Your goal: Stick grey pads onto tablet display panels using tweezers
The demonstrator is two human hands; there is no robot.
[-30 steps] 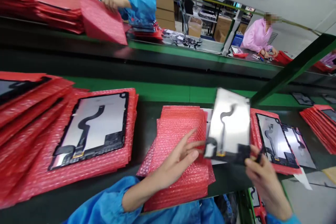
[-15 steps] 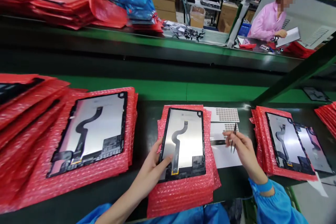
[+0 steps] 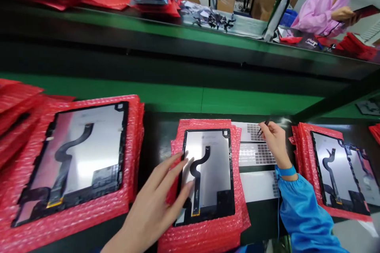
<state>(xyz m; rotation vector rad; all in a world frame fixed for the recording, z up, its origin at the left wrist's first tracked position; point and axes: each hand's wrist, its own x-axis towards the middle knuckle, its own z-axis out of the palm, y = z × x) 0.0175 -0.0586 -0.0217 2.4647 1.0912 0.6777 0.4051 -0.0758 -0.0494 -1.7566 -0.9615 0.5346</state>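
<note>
In front of me a tablet screen [image 3: 218,178] lies back side up on a stack of red bubble-wrap bags [image 3: 204,239], a curved black flex cable [image 3: 196,189] running along it. My left hand [image 3: 157,193] is open, fingers spread over the screen's left edge; whether the fingertips touch it I cannot tell. My right hand [image 3: 275,142] is closed on dark tweezers [image 3: 260,129], mostly hidden by the fingers. The tweezer tips are over a sheet of small grey square stickers [image 3: 252,131]. Below it lie a second sticker sheet [image 3: 249,154] and a third sheet [image 3: 257,187].
Another screen [image 3: 86,154] rests on red bags at left, and further screens [image 3: 334,170] lie on a stack at right. Behind a green ledge [image 3: 160,97] is a raised shelf where a person in blue and a person in pink [image 3: 322,12] handle items.
My right hand has moved up and away from me, bringing the tweezers over the upper sticker sheet. My left hand's fingers have lifted and spread. The view has shifted slightly.
</note>
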